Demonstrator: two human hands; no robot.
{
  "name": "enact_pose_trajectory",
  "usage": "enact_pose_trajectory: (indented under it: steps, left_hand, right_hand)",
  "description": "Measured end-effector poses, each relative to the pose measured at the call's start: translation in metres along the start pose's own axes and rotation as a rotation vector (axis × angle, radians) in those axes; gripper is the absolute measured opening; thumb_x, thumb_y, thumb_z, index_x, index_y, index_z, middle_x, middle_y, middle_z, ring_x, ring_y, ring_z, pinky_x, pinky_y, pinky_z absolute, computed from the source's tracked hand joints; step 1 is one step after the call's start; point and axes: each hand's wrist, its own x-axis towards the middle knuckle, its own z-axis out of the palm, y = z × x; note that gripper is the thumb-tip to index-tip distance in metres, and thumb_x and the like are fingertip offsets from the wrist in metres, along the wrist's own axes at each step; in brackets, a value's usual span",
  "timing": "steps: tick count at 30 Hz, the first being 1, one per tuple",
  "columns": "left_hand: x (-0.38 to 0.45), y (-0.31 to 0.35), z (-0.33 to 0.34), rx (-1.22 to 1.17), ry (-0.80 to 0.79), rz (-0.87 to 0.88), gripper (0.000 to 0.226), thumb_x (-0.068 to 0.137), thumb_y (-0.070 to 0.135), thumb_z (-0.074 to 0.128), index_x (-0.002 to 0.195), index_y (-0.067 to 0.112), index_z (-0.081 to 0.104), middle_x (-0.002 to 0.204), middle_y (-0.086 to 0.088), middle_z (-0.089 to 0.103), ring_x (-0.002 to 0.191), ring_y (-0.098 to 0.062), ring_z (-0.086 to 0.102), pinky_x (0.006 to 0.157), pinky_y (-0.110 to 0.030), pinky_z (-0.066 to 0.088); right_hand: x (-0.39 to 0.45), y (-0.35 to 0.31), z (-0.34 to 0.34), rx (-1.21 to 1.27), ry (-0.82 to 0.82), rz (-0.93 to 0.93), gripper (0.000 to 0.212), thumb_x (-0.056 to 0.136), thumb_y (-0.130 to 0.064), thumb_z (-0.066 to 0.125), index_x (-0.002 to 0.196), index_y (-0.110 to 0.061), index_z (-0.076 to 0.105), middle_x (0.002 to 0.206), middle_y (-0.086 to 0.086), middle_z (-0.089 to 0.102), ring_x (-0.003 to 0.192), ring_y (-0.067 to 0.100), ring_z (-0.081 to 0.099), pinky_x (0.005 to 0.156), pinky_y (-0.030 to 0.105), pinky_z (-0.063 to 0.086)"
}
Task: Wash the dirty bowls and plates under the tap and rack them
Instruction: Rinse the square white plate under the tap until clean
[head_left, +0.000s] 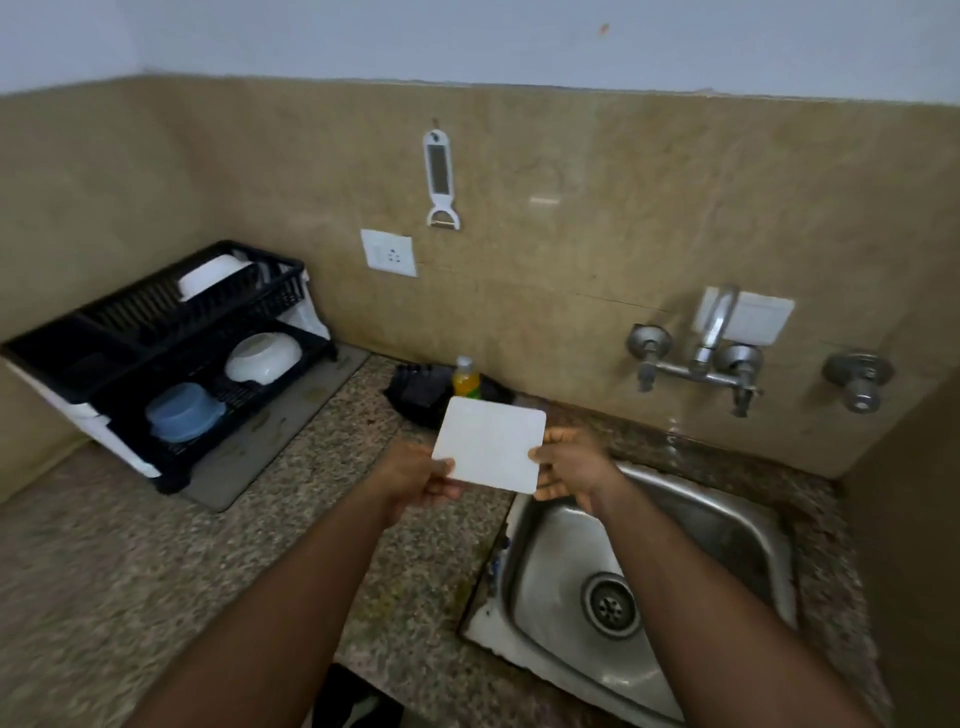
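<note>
Fingers (441, 470) of both hands pinch the square plate (491, 444) at mid-frame; the rack (171, 332) lies far left, left hand (415, 478) nearer

Both bare forearms reach forward from the lower edge of the view and draw toward each other, the left arm rising from the lower left, the right arm from the lower right. The left hand (415, 475) has its thumb laid over the near left corner of a white square plate (491, 444), with its fingers curled beneath that corner. The right hand (569, 467) pinches the plate's right edge, thumb on top and fingers spread below, so the plate spans the gap between the two hands, tilted up and away from them.
</note>
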Motion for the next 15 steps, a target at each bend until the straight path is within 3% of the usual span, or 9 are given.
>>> enact_pose_trajectory:
  steps: [3, 6, 8, 10, 12, 15]
  left_hand:
    - [0.018, -0.012, -0.062, 0.215, 0.032, -0.056, 0.013, 0.095, 0.013, 0.072, 0.098, 0.000, 0.072, 0.089, -0.019, 0.075, 0.070, -0.025, 0.069, 0.062, -0.034, 0.055]
    - [0.041, 0.000, -0.141, 0.453, 0.106, 0.064, 0.026, 0.090, 0.022, 0.077, 0.084, -0.003, 0.073, 0.085, -0.015, 0.071, 0.079, -0.026, 0.067, 0.071, -0.034, 0.049]
    - [0.048, 0.019, -0.192, 0.614, 0.130, 0.128, 0.028, 0.089, 0.032, 0.076, 0.081, 0.006, 0.070, 0.084, -0.012, 0.064, 0.081, -0.023, 0.063, 0.072, -0.032, 0.044]
    - [0.053, 0.038, -0.241, 0.796, 0.155, 0.182, 0.032, 0.086, 0.045, 0.071, 0.077, 0.015, 0.066, 0.080, -0.008, 0.059, 0.081, -0.028, 0.066, 0.069, -0.032, 0.041]
    - [0.058, 0.051, -0.284, 0.900, 0.219, 0.232, 0.028, 0.089, 0.044, 0.069, 0.085, 0.017, 0.068, 0.085, -0.010, 0.060, 0.091, -0.034, 0.067, 0.070, -0.032, 0.039]
    - [0.069, 0.060, -0.354, 0.879, 0.432, 0.275, 0.041, 0.093, 0.040, 0.069, 0.116, 0.007, 0.067, 0.110, -0.011, 0.066, 0.107, -0.031, 0.063, 0.077, -0.033, 0.045]
  right_hand:
    - [0.026, -0.014, 0.054, -0.052, -0.008, 0.028, 0.019, 0.095, -0.006, 0.063, 0.113, -0.006, 0.068, 0.091, 0.013, 0.078, 0.071, 0.026, 0.076, 0.057, 0.035, 0.059]
    - [0.056, -0.047, 0.113, -0.078, -0.006, -0.033, 0.016, 0.094, -0.004, 0.065, 0.109, -0.004, 0.069, 0.090, 0.014, 0.078, 0.068, 0.025, 0.076, 0.053, 0.037, 0.060]
    - [0.075, -0.076, 0.151, -0.110, -0.029, -0.103, 0.014, 0.092, -0.003, 0.067, 0.106, -0.004, 0.069, 0.089, 0.014, 0.078, 0.070, 0.027, 0.076, 0.057, 0.043, 0.063]
    - [0.091, -0.108, 0.191, -0.167, -0.066, -0.171, 0.010, 0.091, -0.004, 0.066, 0.101, -0.006, 0.068, 0.088, 0.013, 0.078, 0.071, 0.026, 0.076, 0.055, 0.039, 0.061]
    - [0.108, -0.137, 0.228, -0.236, -0.086, -0.243, 0.007, 0.088, -0.005, 0.066, 0.094, -0.008, 0.066, 0.086, 0.012, 0.077, 0.072, 0.026, 0.075, 0.054, 0.040, 0.061]
    - [0.138, -0.179, 0.289, -0.407, -0.069, -0.427, 0.007, 0.078, -0.010, 0.068, 0.085, -0.010, 0.067, 0.079, 0.010, 0.074, 0.071, 0.027, 0.074, 0.057, 0.051, 0.062]
